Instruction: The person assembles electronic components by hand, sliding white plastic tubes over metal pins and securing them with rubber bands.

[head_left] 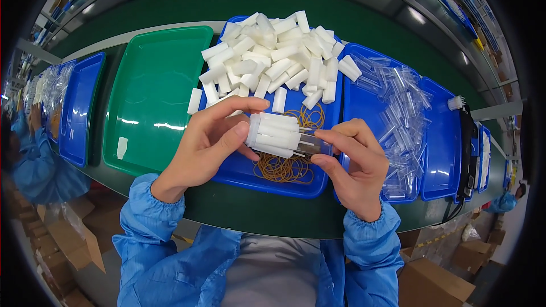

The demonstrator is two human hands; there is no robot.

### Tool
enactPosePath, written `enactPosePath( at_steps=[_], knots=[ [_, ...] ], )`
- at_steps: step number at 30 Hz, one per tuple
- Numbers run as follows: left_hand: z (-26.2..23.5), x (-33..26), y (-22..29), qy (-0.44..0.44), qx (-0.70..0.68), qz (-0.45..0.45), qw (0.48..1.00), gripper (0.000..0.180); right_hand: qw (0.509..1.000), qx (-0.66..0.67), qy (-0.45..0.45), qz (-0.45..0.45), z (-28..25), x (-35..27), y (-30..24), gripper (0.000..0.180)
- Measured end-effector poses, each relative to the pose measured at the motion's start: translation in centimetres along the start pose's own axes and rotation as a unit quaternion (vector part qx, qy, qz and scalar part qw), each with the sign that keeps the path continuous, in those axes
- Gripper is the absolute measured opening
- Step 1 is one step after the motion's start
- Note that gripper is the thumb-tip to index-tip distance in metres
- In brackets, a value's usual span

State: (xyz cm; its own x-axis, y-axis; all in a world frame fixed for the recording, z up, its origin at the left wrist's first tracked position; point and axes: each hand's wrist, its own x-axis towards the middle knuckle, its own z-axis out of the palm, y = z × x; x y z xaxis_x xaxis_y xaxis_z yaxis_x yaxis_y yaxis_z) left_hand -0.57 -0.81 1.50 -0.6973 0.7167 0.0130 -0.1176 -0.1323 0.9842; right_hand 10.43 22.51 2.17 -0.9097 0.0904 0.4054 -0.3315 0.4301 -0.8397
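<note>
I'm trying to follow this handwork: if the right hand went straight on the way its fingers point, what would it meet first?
Beyond the clear piece it pinches, the right hand would probably meet the thin rods poking from the white bundle in the left hand; depth is unclear.

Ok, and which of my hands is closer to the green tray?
Left. Your left hand is by the right edge of the green tray, holding the white bundle; your right hand is farther right, pinching a clear piece at the bundle's right end.
</note>
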Motion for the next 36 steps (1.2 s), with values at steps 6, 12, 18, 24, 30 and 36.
enactPosePath(
  at_steps=[6,12,18,24,30,36],
  knots=[
    [0.4,-0.1,0.1,-0.017,-0.033,-0.017,0.999,0.039,1.000,-0.002,0.011,0.001,0.7,-0.3,-0.3,0.036],
    [1.4,-0.1,-0.7,-0.055,-0.077,-0.033,0.995,0.042,0.998,-0.046,0.001,-0.052,1.7,-0.4,-0.4,0.035],
    [0.8,0.0,-0.4,-0.049,-0.129,-0.098,0.986,0.035,0.995,-0.089,0.002,-0.035,1.5,0.3,-1.3,0.036],
    [-0.1,0.1,-0.6,-0.020,-0.177,-0.075,0.981,0.031,0.960,-0.276,0.034,0.015,-1.1,2.1,0.9,0.026],
    [0.4,0.0,-0.5,0.042,-0.071,-0.058,0.995,0.032,0.908,-0.419,0.029,-0.008,1.9,6.6,2.3,0.025],
    [0.6,0.3,-0.6,0.025,-0.068,-0.043,0.996,0.034,0.878,-0.477,0.040,-0.009,3.1,8.8,5.1,0.030]
  ],
)
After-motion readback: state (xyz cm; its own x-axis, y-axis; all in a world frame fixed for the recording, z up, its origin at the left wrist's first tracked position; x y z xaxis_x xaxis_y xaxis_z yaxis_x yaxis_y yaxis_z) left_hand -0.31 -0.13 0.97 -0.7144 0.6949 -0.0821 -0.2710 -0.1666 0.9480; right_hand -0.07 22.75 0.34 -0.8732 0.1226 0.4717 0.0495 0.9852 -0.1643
